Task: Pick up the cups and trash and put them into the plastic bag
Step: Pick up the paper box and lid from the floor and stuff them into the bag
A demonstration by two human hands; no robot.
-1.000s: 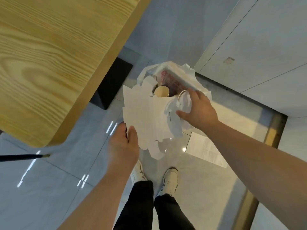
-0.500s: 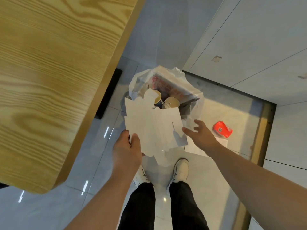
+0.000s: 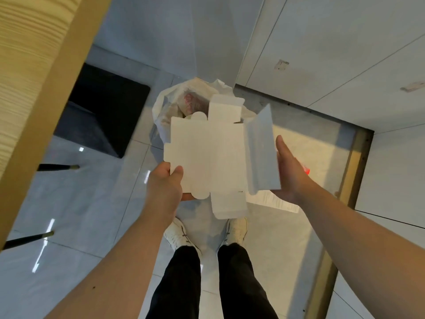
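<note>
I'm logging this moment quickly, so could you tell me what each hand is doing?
Left hand: closed, pinching the flattened white box.
Right hand: open, palm against the box's raised side flap.

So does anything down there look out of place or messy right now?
Yes. A red item lies on the floor, mostly hidden behind the right hand, and a white paper sheet lies flat near the feet, both outside the plastic bag. The flattened white box is held above the bag, not in it.
</note>
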